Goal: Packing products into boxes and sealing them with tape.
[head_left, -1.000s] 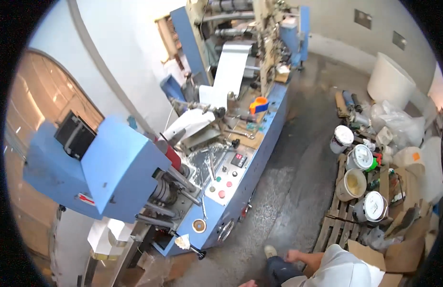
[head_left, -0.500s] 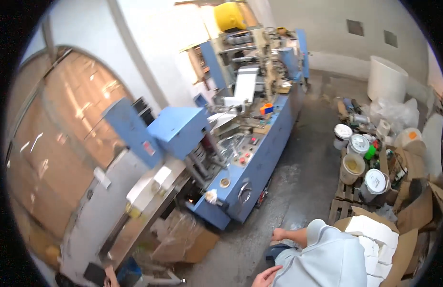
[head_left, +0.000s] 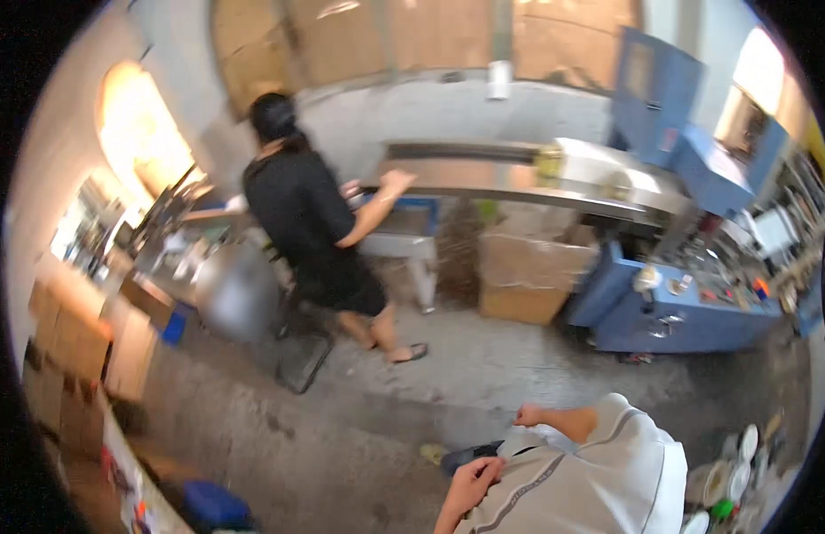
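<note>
Hands first: the left hand [head_left: 473,485] sits low in the view with its fingers curled loosely against the front of the person's own light grey shirt [head_left: 599,481], touching the cloth near a dark stripe; it grips nothing that can be made out. The right hand [head_left: 530,416] is bunched into a loose fist at the upper edge of the same shirt, resting against the fabric; whether it pinches the cloth cannot be told. Just beside the left hand, lower and to the left, a dark shoe [head_left: 470,457] shows on the grey concrete floor [head_left: 359,418]. Further out, a co-worker in black clothes [head_left: 310,222] stands in sandals, back turned, one hand [head_left: 396,181] laid on the end of a long metal conveyor table [head_left: 519,182]. Cardboard boxes [head_left: 528,271] stand under that table. To the right of the boxes is a blue machine [head_left: 688,311] with a control panel of buttons on top. At the left, a rounded steel drum [head_left: 234,289] stands near the co-worker, with a cluttered bench behind it. A blue bin [head_left: 212,505] lies at the lower left edge. White pails [head_left: 728,472] cluster at the lower right, close to the shirt, blurred.
</note>
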### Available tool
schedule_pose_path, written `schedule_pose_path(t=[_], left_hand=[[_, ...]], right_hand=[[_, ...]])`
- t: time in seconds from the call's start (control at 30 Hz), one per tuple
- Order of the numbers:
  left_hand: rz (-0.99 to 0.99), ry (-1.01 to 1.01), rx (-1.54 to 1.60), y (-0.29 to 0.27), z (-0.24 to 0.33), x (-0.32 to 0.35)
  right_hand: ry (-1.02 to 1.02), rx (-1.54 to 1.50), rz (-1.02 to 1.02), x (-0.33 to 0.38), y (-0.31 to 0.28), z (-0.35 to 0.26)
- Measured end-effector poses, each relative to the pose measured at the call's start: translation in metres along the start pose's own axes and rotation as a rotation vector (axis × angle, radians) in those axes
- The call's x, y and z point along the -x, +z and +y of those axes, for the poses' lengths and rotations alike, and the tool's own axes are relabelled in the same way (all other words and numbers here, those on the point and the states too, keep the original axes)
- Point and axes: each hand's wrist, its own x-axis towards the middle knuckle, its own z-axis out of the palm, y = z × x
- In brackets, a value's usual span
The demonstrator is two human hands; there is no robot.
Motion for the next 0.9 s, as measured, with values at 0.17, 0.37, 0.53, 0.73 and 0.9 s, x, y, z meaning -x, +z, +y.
schedule_pose_path(t=[0.17,0.37,0.53,0.73,0.9], left_hand=[[0.424,0.023,-0.124,-0.159,-0.002,0.067],[1.131,-0.157,0.036,-0.371,-0.079,0.157],[1.437,-0.177,0.265,-0.482,-0.244,0.237],[1.395,-0.405,-0.311,-0.721,-0.207,0.254],[1.270,-0.223,-0.323,-0.964,-0.048,0.261]], right_hand=[[-0.202,0.232,-0.075,-0.134,0.071,-0.159],[-0.512,0.287,-0.197,-0.242,0.111,-0.490],[-0.750,0.249,-0.253,-0.304,0.187,-0.695],[-0.498,0.409,-0.181,-0.420,0.196,-0.765],[-0.184,0.317,-0.272,-0.485,0.211,-0.872]])
